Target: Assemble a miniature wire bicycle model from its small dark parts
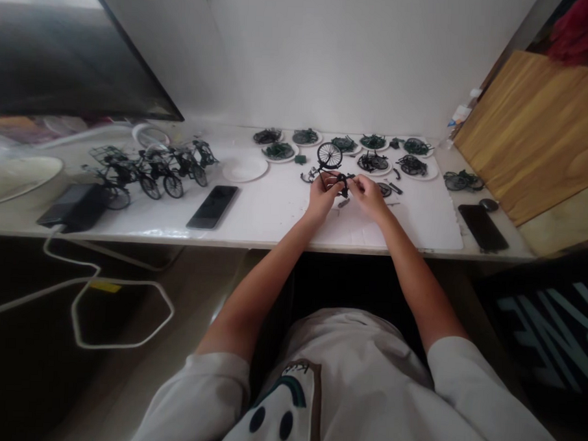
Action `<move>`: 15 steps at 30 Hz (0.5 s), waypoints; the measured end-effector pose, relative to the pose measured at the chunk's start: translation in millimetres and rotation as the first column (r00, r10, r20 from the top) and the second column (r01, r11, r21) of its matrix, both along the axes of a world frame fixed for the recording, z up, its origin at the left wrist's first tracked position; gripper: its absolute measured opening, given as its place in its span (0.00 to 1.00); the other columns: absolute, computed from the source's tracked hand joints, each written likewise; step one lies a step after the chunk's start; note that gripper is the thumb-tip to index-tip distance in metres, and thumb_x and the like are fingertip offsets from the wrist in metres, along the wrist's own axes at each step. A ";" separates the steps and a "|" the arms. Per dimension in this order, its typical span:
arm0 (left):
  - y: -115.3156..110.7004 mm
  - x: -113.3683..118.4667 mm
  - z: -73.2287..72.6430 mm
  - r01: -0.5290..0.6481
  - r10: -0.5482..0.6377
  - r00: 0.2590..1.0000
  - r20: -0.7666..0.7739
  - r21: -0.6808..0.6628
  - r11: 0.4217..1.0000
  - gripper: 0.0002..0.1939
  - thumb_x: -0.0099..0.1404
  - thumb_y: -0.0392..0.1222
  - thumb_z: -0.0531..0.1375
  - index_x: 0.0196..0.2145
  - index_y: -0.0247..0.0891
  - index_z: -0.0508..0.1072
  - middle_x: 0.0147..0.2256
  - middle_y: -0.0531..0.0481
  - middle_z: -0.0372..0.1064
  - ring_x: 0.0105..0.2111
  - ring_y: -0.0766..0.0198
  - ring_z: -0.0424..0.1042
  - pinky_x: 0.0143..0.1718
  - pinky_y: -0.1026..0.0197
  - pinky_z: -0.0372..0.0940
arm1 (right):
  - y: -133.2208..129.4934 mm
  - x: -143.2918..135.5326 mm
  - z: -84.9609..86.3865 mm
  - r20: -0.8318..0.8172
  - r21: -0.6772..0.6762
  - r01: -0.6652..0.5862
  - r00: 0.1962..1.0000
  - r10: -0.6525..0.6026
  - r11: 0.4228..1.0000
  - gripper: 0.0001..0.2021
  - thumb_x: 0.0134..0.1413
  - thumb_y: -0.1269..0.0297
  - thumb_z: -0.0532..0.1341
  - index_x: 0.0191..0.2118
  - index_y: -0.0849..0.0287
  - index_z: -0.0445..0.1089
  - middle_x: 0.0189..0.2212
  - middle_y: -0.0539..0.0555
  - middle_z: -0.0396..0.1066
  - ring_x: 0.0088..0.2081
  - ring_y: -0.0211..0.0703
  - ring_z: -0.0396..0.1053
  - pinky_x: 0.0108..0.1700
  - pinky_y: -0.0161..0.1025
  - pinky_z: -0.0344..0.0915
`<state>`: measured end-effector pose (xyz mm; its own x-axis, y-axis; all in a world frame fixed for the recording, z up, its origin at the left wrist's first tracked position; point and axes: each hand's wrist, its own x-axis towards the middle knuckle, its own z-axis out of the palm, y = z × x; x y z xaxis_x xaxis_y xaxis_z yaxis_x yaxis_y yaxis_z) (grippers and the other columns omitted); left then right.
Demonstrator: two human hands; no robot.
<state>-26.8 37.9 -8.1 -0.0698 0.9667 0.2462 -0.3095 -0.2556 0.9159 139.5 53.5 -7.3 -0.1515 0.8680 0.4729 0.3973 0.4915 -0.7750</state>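
A dark, partly built model bicycle is held just over the white table, with one spoked wheel at its upper left end. My left hand is closed around its frame. From the other side, the fingers of my right hand pinch together at the dark parts in the middle; any small piece between them is too small to make out. Close to my right hand lie a loose wheel and a short dark piece. A silvery part sits beside my left hand.
Several white plates of dark bicycle parts line the back. At left are a bare plate, several assembled model bicycles, a phone and a black box with a cable. Another phone lies at right near a wooden board.
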 end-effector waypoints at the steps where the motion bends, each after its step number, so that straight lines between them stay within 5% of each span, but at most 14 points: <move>1: -0.2 -0.1 0.0 0.004 -0.004 1.000 0.000 0.004 1.000 0.15 0.60 0.36 0.71 0.43 0.41 0.74 0.35 0.51 0.76 0.34 0.65 0.77 0.37 0.64 0.74 | 0.1 0.0 -0.2 -0.003 -0.001 -0.008 1.000 0.008 1.000 0.28 0.65 0.29 0.58 0.33 0.51 0.65 0.27 0.49 0.65 0.31 0.44 0.62 0.38 0.44 0.59; 15: 3.9 0.2 -2.9 0.006 -0.005 0.999 0.034 -0.014 1.000 0.16 0.59 0.37 0.71 0.44 0.41 0.73 0.36 0.51 0.74 0.36 0.65 0.77 0.39 0.63 0.74 | -1.3 0.3 0.5 0.020 -0.004 -0.025 0.999 0.025 1.000 0.25 0.67 0.35 0.59 0.32 0.52 0.65 0.27 0.49 0.66 0.31 0.44 0.62 0.37 0.43 0.58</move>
<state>-26.5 41.8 -11.1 -0.0723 0.9705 0.2301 -0.3416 -0.2408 0.9085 139.8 52.3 -6.8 -0.1828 0.8654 0.4666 0.4001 0.4990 -0.7687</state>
